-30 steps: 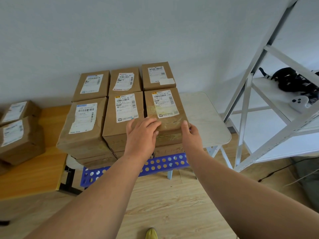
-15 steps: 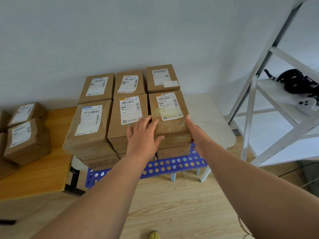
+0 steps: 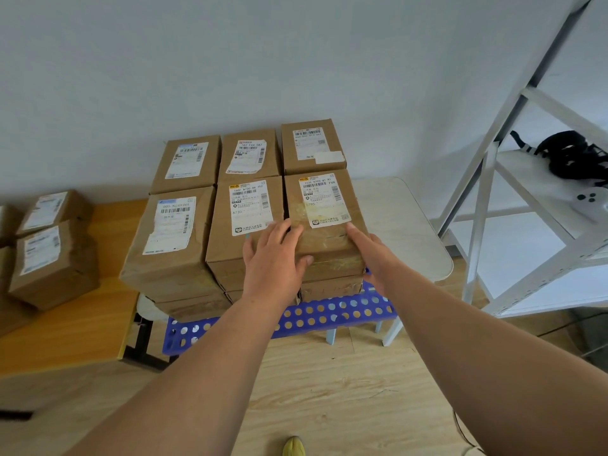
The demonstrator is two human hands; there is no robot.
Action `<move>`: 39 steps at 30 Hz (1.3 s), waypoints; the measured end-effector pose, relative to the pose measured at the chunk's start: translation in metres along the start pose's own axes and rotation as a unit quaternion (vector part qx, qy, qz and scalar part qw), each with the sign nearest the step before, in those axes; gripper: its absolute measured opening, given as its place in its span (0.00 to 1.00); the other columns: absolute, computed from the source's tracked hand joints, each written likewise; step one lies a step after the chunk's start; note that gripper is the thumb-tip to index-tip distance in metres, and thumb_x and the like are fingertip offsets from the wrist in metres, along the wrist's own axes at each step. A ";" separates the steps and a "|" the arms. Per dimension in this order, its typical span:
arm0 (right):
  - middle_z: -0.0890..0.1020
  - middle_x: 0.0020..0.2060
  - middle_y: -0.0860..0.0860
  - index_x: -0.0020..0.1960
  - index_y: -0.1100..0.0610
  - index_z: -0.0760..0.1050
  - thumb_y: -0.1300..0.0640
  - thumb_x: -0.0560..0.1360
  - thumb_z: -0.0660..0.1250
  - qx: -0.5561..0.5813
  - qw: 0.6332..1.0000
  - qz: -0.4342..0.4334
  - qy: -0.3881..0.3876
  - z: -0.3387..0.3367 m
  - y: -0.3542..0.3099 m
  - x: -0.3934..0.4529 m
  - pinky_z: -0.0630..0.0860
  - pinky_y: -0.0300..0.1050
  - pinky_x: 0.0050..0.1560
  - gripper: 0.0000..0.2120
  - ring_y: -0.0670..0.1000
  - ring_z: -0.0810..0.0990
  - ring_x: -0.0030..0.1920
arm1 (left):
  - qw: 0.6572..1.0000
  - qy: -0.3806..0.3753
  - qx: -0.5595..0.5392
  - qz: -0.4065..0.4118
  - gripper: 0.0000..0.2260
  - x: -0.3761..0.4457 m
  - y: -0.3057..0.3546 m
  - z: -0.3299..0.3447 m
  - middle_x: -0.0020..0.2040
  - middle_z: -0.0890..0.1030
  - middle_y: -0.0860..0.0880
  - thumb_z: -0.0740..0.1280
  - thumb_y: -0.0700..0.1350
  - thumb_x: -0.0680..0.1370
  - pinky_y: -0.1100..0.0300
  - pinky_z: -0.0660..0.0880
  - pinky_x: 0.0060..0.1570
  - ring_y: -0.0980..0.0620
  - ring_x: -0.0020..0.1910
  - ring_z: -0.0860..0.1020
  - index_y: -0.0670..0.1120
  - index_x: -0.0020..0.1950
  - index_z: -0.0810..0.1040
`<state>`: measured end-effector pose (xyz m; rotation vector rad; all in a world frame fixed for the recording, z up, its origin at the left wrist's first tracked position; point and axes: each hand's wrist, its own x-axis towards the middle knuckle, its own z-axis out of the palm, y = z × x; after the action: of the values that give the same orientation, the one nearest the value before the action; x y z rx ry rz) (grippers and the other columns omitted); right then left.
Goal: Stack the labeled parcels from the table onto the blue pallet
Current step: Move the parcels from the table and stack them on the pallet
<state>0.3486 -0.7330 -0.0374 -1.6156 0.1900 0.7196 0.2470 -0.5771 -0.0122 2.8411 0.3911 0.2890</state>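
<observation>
With flat, spread fingers your left hand [image 3: 274, 258] and right hand [image 3: 371, 255] steady the front-right parcel [image 3: 324, 225] atop the six-wide stack on the blue pallet [image 3: 296, 319], while several boxes [image 3: 49, 255] wait left of it.

Parcels [image 3: 250, 222] stacked on pallet [image 3: 329, 315]; table [image 3: 65, 334] to the left

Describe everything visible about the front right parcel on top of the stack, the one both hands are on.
The front right parcel is a brown paper-wrapped box with glossy tape and a white barcode label on top. It sits level on another parcel above the blue pallet, flush against its neighbours. The left hand lies flat on its near left corner; the right hand presses its right side.
</observation>
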 end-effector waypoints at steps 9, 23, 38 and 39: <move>0.76 0.64 0.50 0.72 0.51 0.66 0.32 0.73 0.63 -0.019 0.998 -0.035 0.048 0.001 -0.007 -0.013 0.72 0.53 0.64 0.35 0.53 0.75 0.61 | 1.000 0.002 -0.014 -0.002 0.26 0.000 0.002 -0.004 0.76 0.61 0.54 0.64 0.55 0.79 0.41 0.44 0.75 0.54 0.76 0.54 0.53 0.76 0.63; 0.75 0.65 0.39 0.69 0.46 0.71 0.54 0.80 0.62 -0.127 0.943 -0.300 0.070 0.094 -0.022 -0.083 0.68 0.40 0.64 0.18 0.40 0.71 0.65 | 0.989 0.096 -0.060 -0.091 0.24 -0.049 -0.029 -0.045 0.73 0.67 0.55 0.64 0.53 0.79 0.49 0.53 0.74 0.54 0.72 0.63 0.54 0.74 0.65; 0.81 0.52 0.39 0.62 0.48 0.77 0.56 0.79 0.64 -0.200 0.916 -0.342 -0.070 0.291 -0.002 -0.128 0.73 0.35 0.56 0.12 0.38 0.77 0.55 | 0.959 0.172 -0.119 -0.192 0.18 -0.115 -0.202 -0.113 0.68 0.72 0.55 0.61 0.53 0.81 0.50 0.59 0.70 0.55 0.69 0.68 0.55 0.71 0.69; 0.81 0.53 0.39 0.62 0.49 0.77 0.56 0.79 0.64 -0.210 0.912 -0.344 -0.077 0.316 0.002 -0.131 0.73 0.35 0.56 0.12 0.38 0.77 0.55 | 0.956 0.179 -0.115 -0.202 0.18 -0.124 -0.226 -0.121 0.68 0.73 0.55 0.61 0.54 0.81 0.49 0.60 0.70 0.54 0.69 0.68 0.55 0.71 0.69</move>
<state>0.1370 -0.4727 0.0300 -1.8538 -0.6681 0.3364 0.0486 -0.3757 0.0196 2.4041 0.9273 0.7123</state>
